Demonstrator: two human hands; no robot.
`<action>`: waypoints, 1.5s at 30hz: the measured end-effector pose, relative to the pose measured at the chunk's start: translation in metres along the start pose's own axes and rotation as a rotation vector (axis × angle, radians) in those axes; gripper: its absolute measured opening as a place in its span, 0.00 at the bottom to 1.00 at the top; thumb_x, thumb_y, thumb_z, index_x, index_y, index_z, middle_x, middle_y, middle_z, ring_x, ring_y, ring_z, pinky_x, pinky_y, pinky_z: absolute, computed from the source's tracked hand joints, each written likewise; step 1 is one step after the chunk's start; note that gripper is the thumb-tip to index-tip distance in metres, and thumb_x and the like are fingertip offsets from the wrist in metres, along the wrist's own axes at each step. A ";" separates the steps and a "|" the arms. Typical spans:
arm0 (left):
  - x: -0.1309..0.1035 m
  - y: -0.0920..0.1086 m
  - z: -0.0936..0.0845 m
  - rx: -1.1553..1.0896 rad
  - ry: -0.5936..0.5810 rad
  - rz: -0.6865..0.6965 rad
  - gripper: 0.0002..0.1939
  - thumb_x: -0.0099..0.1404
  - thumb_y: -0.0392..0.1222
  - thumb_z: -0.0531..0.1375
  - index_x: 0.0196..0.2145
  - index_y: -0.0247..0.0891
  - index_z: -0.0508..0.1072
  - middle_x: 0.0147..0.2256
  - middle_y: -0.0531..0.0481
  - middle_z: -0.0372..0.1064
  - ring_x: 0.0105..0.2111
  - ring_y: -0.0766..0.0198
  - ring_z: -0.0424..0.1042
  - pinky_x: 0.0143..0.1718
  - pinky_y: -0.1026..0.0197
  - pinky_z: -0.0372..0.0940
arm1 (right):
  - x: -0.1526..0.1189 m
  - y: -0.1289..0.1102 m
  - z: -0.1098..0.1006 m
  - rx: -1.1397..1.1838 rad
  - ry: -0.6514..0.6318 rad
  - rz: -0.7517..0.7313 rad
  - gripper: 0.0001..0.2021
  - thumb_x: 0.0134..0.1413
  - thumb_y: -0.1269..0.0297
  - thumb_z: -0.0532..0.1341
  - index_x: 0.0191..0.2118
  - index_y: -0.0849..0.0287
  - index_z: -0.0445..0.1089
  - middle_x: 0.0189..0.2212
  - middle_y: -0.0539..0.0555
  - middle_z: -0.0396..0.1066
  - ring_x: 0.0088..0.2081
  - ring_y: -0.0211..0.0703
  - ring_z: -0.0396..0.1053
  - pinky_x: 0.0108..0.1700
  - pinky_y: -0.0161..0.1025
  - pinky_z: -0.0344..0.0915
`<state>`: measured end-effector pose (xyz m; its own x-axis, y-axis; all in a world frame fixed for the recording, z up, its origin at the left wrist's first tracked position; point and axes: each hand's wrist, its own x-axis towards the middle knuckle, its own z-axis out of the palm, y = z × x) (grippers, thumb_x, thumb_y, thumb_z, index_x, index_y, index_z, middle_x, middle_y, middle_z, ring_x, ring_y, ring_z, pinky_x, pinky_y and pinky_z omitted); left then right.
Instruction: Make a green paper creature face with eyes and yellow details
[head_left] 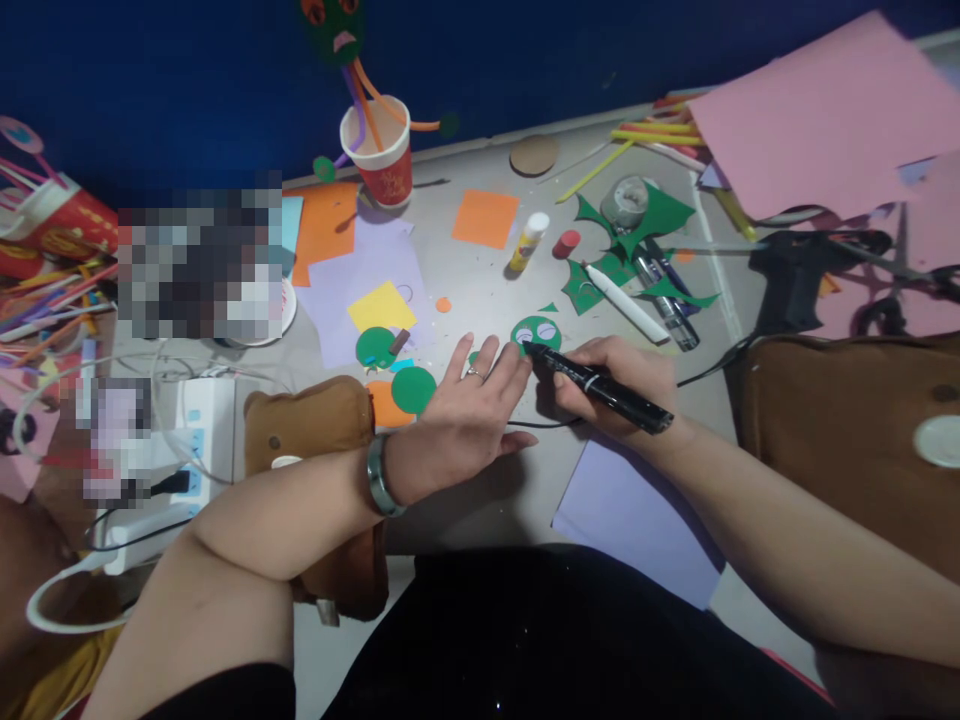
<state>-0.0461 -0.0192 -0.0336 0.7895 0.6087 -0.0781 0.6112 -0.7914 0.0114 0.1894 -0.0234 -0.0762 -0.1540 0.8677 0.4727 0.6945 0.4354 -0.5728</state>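
Note:
My right hand (637,375) is closed around a black marker (611,395), its tip against a small green paper round (551,343) with two pale eye shapes on it. My left hand (469,415) lies with fingers stretched out, the fingertips at the left edge of that round; whether they press on it I cannot tell. Beside the left hand are plain green paper circles (414,390), an orange paper circle (386,405) partly covered, and a yellow paper piece (382,308). Above the round stand a glue stick (529,243) and its red cap (566,244). A white pen (626,303) lies to the right.
A red paper cup (390,175) holding a green-faced pipe-cleaner figure stands at the back. Green paper scraps (664,212), a tape roll (625,205) and a black glue gun (795,275) lie rightward. A power strip (206,420) and brown pouch (307,415) are at left.

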 end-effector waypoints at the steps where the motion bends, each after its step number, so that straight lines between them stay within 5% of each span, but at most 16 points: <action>1: 0.000 0.000 0.000 -0.003 -0.004 0.000 0.45 0.76 0.66 0.53 0.75 0.27 0.59 0.73 0.30 0.59 0.74 0.38 0.58 0.76 0.34 0.49 | 0.000 0.000 0.000 -0.001 0.001 0.003 0.09 0.58 0.53 0.67 0.36 0.51 0.71 0.24 0.49 0.78 0.22 0.42 0.74 0.26 0.39 0.70; 17: -0.001 0.000 0.001 0.016 0.014 0.002 0.45 0.77 0.67 0.51 0.75 0.27 0.59 0.73 0.31 0.59 0.74 0.38 0.59 0.76 0.34 0.49 | 0.004 -0.006 -0.004 -0.011 0.101 -0.100 0.06 0.57 0.62 0.68 0.37 0.50 0.70 0.22 0.45 0.74 0.20 0.40 0.70 0.23 0.38 0.67; 23: -0.001 0.001 0.002 0.024 0.020 -0.007 0.46 0.76 0.69 0.49 0.74 0.27 0.59 0.73 0.30 0.59 0.74 0.38 0.58 0.76 0.33 0.49 | -0.001 -0.001 -0.003 -0.032 0.017 -0.004 0.08 0.59 0.55 0.67 0.38 0.50 0.70 0.24 0.48 0.76 0.23 0.45 0.73 0.27 0.41 0.69; 29: -0.001 0.000 0.004 0.021 0.035 -0.001 0.46 0.77 0.69 0.48 0.74 0.27 0.58 0.73 0.30 0.59 0.74 0.38 0.58 0.77 0.33 0.48 | 0.001 0.000 -0.001 0.041 0.061 -0.037 0.07 0.58 0.59 0.69 0.38 0.50 0.71 0.25 0.48 0.77 0.23 0.43 0.73 0.26 0.40 0.68; 35: -0.001 0.000 0.004 0.013 0.025 0.003 0.45 0.77 0.69 0.49 0.75 0.27 0.58 0.73 0.30 0.58 0.74 0.38 0.58 0.77 0.33 0.48 | 0.001 0.002 0.001 -0.005 0.042 0.036 0.09 0.58 0.53 0.67 0.36 0.51 0.71 0.24 0.49 0.77 0.23 0.42 0.72 0.26 0.39 0.68; 40: 0.000 0.000 0.005 0.023 0.032 0.001 0.45 0.77 0.69 0.49 0.74 0.27 0.59 0.73 0.30 0.59 0.74 0.38 0.59 0.76 0.33 0.49 | 0.001 0.000 -0.005 0.045 0.104 -0.055 0.09 0.57 0.57 0.69 0.39 0.51 0.71 0.28 0.50 0.80 0.25 0.44 0.76 0.27 0.41 0.70; 45: -0.001 -0.001 0.005 0.038 0.054 0.000 0.45 0.77 0.69 0.48 0.74 0.29 0.60 0.72 0.33 0.61 0.72 0.39 0.61 0.76 0.33 0.50 | 0.000 -0.003 -0.016 0.033 0.157 0.064 0.07 0.59 0.59 0.67 0.41 0.48 0.69 0.32 0.52 0.79 0.29 0.49 0.77 0.31 0.47 0.73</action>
<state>-0.0477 -0.0189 -0.0385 0.7919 0.6102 -0.0238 0.6097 -0.7922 -0.0261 0.1990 -0.0285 -0.0636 0.0030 0.8468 0.5319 0.6752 0.3906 -0.6257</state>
